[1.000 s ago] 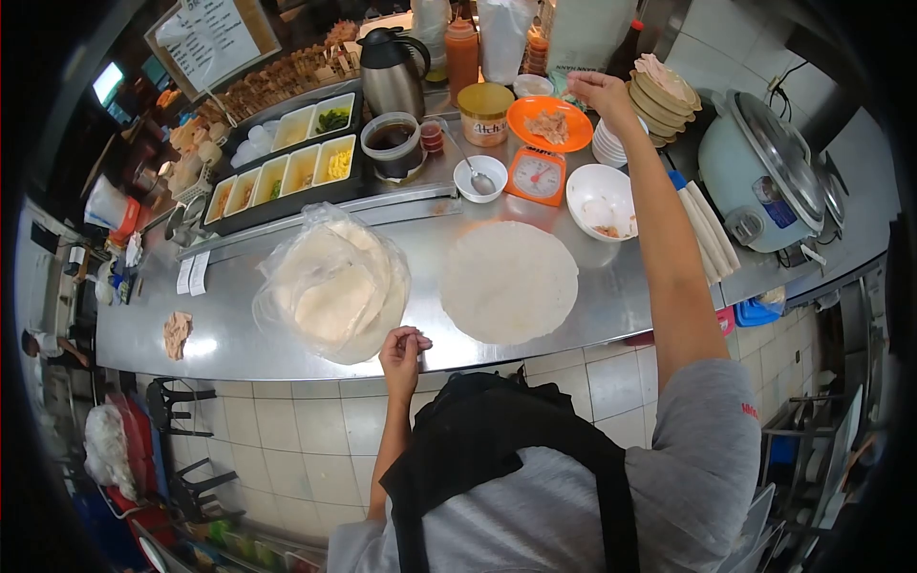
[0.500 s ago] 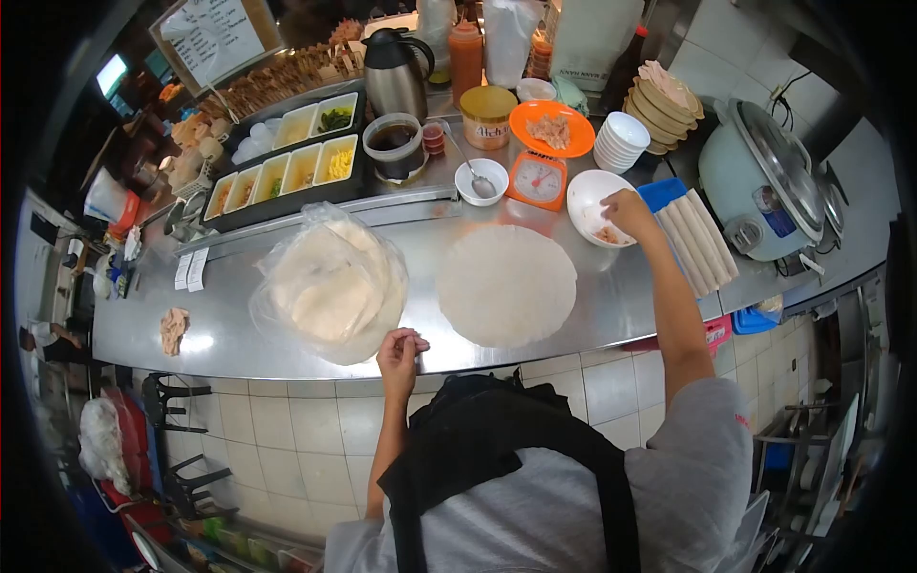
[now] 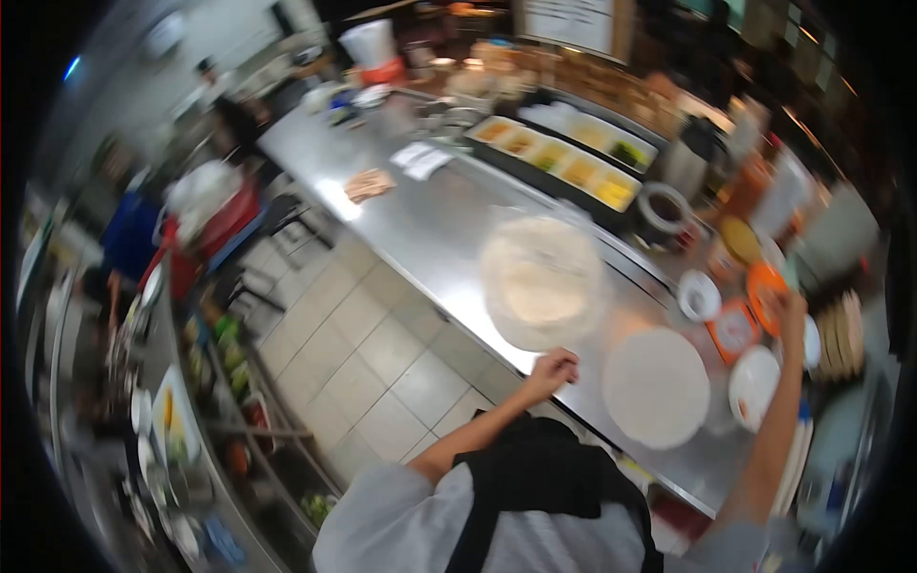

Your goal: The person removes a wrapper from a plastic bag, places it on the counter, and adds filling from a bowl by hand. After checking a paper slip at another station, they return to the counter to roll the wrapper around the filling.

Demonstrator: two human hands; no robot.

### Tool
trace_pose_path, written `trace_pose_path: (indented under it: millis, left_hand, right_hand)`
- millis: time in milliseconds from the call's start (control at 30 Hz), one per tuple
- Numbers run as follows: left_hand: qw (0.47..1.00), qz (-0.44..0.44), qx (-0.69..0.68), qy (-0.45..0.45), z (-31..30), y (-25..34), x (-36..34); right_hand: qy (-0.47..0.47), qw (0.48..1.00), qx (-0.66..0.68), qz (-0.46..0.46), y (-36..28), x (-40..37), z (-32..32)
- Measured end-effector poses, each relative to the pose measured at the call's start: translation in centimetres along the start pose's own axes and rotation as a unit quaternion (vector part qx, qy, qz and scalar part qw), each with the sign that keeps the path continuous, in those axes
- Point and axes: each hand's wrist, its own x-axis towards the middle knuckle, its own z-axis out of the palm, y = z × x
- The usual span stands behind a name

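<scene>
My right hand (image 3: 785, 306) is at the orange plate (image 3: 762, 286) at the far right, which held shredded pinkish food. Motion blur smears its fingers, so what they hold cannot be made out. Below that arm stands a white bowl (image 3: 751, 380) with a little food in it. My left hand (image 3: 554, 372) hovers by the counter's front edge, fingers curled, seemingly holding nothing. Just beyond it lies a stack of round flat dough sheets (image 3: 543, 277) in clear plastic. One round dough sheet (image 3: 657, 390) lies flat on the steel counter between my hands.
An orange kitchen scale (image 3: 734, 330) and a small white bowl (image 3: 699, 295) stand near the plate. Behind are a tray of filling containers (image 3: 564, 164) and a jar of dark liquid (image 3: 664, 208). A crumpled cloth (image 3: 369, 185) and paper slips (image 3: 420, 160) lie left. Another person (image 3: 229, 110) stands far left.
The view has swung left and blurred. My right hand has moved from the white bowl to the orange plate. My left hand remains near the counter edge, fingers still curled.
</scene>
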Motion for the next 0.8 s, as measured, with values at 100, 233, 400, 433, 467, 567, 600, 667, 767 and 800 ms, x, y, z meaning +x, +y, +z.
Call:
trace_pose_path:
  millis: [100,233,400,433,467,567,600,667,767,800]
  left_hand:
    - [1.000,-0.007,0.002,0.009,0.2,1.2,-0.2]
    - [1.000,-0.023,-0.015,0.008,0.4,1.2,-0.2]
    - [1.000,-0.020,0.001,0.002,-0.3,-0.5,0.2]
    - [1.000,-0.016,-0.013,0.002,-0.1,-0.9,0.1]
    - [0.999,-0.016,-0.030,-0.002,-0.2,-1.0,0.0]
    - [1.000,-0.031,0.001,0.003,0.4,0.4,0.2]
    - [1.000,-0.027,-0.007,0.011,0.6,0.7,0.4]
    - [0.999,-0.034,-0.004,0.005,0.7,1.5,0.4]
    - [0.999,-0.047,-0.018,0.002,0.8,1.7,0.5]
    - [0.998,-0.056,-0.018,0.002,0.9,1.6,0.5]
  right_hand:
    - [0.025,0.995,-0.072,-0.060,1.5,1.2,0.1]
    - [0.051,0.993,-0.108,-0.001,-0.9,0.6,-1.7]
    - [0.058,0.998,-0.028,0.005,3.3,1.2,-0.7]
    - [0.177,0.981,-0.011,-0.080,8.5,1.1,1.5]
    - [0.205,0.975,-0.016,-0.082,8.1,0.9,1.2]
    - [0.092,0.992,-0.022,0.083,1.9,1.3,-3.4]
    - [0.101,0.991,0.016,0.087,0.7,1.5,-4.5]
    - [0.166,0.968,0.124,0.141,-1.4,1.9,-5.9]
    - [0.186,0.973,0.111,0.075,0.7,1.6,-3.8]
    - [0.184,0.974,0.111,0.077,0.8,0.9,-2.8]
